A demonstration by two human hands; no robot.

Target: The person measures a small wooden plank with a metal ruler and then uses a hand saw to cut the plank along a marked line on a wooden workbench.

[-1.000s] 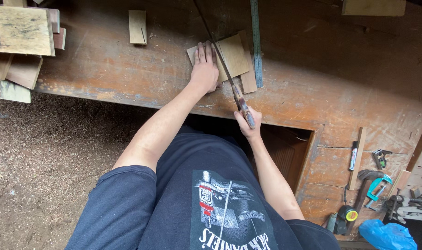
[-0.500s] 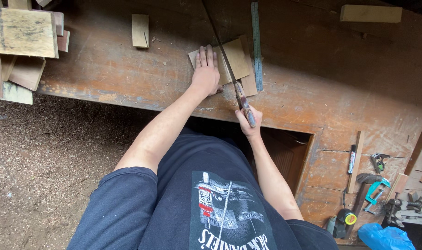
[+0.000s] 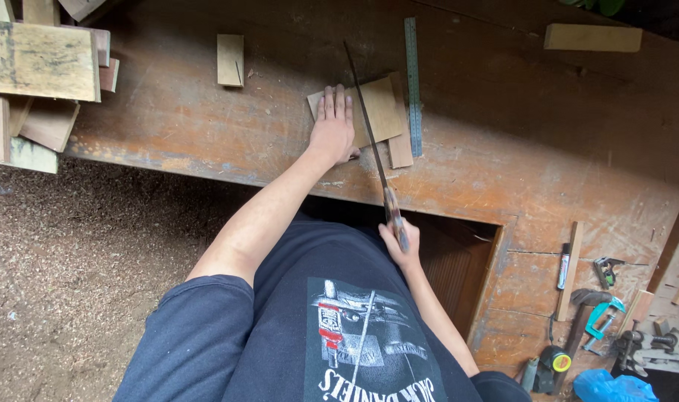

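My left hand (image 3: 332, 126) lies flat on a thin square wooden piece (image 3: 382, 112), pressing it onto the worn brown workbench (image 3: 503, 141). My right hand (image 3: 400, 246) grips the wooden handle of a narrow hand saw (image 3: 365, 119), whose thin blade runs up across the wooden piece just right of my left fingers. A wooden strip (image 3: 401, 141) lies under the piece's right edge. A long metal ruler (image 3: 413, 85) rests beside it on the right.
A small wood block (image 3: 230, 59) lies up left. Stacked boards (image 3: 38, 63) fill the bench's left end, and a wood bar (image 3: 592, 37) lies top right. Clamps (image 3: 600, 316), a tape measure (image 3: 556, 362) and a hammer sit lower right. Sawdust covers the floor (image 3: 71, 260).
The saw has been drawn back toward me: my right hand has moved down, away from the bench edge. My left hand stays on the wooden piece.
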